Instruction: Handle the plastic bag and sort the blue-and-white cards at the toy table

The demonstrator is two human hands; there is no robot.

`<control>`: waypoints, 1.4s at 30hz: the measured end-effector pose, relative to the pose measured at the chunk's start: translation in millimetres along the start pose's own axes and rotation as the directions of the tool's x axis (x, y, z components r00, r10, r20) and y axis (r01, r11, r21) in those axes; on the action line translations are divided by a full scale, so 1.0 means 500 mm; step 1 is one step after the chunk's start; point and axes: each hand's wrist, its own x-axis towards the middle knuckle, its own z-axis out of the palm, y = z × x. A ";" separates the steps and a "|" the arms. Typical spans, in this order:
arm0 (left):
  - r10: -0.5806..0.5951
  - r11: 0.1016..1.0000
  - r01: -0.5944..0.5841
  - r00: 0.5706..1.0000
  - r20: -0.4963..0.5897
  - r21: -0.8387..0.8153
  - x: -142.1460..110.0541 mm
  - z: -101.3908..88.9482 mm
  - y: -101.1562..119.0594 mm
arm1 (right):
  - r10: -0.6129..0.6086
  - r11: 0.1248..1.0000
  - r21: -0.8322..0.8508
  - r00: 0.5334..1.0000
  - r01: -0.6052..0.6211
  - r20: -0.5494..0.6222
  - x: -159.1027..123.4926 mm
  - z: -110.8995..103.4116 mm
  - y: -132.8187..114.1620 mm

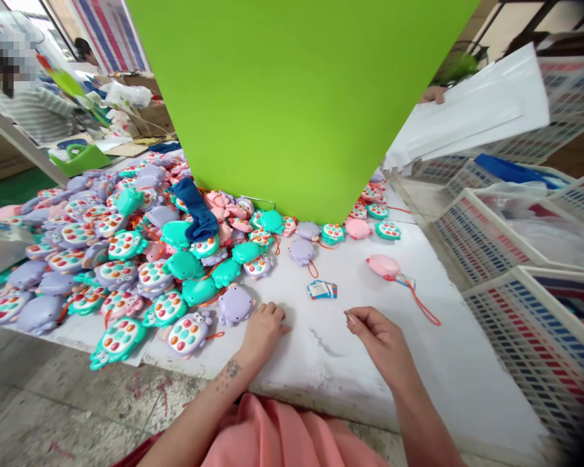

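My left hand [265,334] rests on the white table, fingers curled down, just right of a purple crab-shaped toy [236,305]. Its palm side is hidden, so anything inside it cannot be seen. Over the table on the right, my right hand [380,334] is closed in a pinch, thumb against forefinger. Whatever sits at those fingertips is too small to name. Beyond and between the hands lies a small stack of blue-and-white printed cards [322,289]. A pink toy [384,266] with an orange cord loop [425,308] and a tag lies farther right.
A heap of purple, green and pink toys [126,243] covers the left side, with a dark blue cloth [197,211] on it. A tall green panel [292,110] stands ahead. White crates [525,324] line the right. Another person's hand [433,95] holds white sheets [477,110].
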 end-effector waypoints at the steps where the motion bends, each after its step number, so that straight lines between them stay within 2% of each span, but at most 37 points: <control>1: 0.000 1.000 -0.001 1.000 0.010 0.030 0.003 0.003 0.003 | 0.003 1.000 0.003 1.000 -0.003 0.004 -0.001 0.001 -0.001; 7: -0.036 0.983 0.025 0.998 0.055 0.183 0.004 0.002 0.013 | 0.017 1.000 0.020 1.000 -0.017 0.002 -0.004 -0.001 0.003; 14: -0.175 0.928 0.182 0.983 -0.051 0.325 0.009 -0.014 0.012 | 0.038 0.998 0.043 0.999 -0.037 -0.012 -0.004 -0.005 0.012; 18: -0.103 0.948 0.112 0.994 -0.046 0.298 0.013 -0.039 0.017 | 0.048 0.998 0.044 0.999 -0.048 -0.001 -0.009 -0.005 0.017; 21: -0.064 0.965 0.088 0.992 -0.106 0.246 -0.002 -0.068 -0.004 | 0.048 0.998 0.029 0.999 -0.048 0.001 -0.011 -0.007 0.022; 25: -0.154 0.957 0.208 0.955 -0.252 0.203 -0.035 -0.114 -0.064 | 0.043 0.999 -0.006 0.999 -0.043 -0.007 -0.006 -0.007 0.031; 27: -0.165 0.958 0.226 0.938 -0.304 0.176 -0.041 -0.125 -0.082 | 0.037 0.999 -0.007 0.999 -0.037 -0.005 -0.002 -0.002 0.034; 30: -0.056 0.990 0.089 0.960 -0.273 0.112 -0.023 -0.112 -0.069 | 0.024 1.000 0.002 1.000 -0.024 -0.004 0.002 0.007 0.033; 32: 0.042 0.997 -0.028 0.980 -0.195 0.075 0.003 -0.087 -0.039 | 0.012 1.000 0.006 1.000 -0.012 0.001 0.003 0.013 0.029; 34: 0.088 0.994 -0.080 0.990 -0.114 0.070 0.038 -0.058 -0.002 | -0.004 1.000 0.011 1.000 0.004 0.015 0.000 0.016 0.024; 38: 0.097 0.994 -0.095 0.994 -0.040 0.054 0.114 -0.013 0.059 | -0.011 1.000 0.011 0.999 0.010 0.044 -0.010 0.017 0.019; 42: -0.003 0.998 0.002 1.000 -0.008 -0.070 0.171 0.009 0.090 | 0.003 1.000 -0.001 0.998 -0.003 0.055 -0.018 0.013 0.023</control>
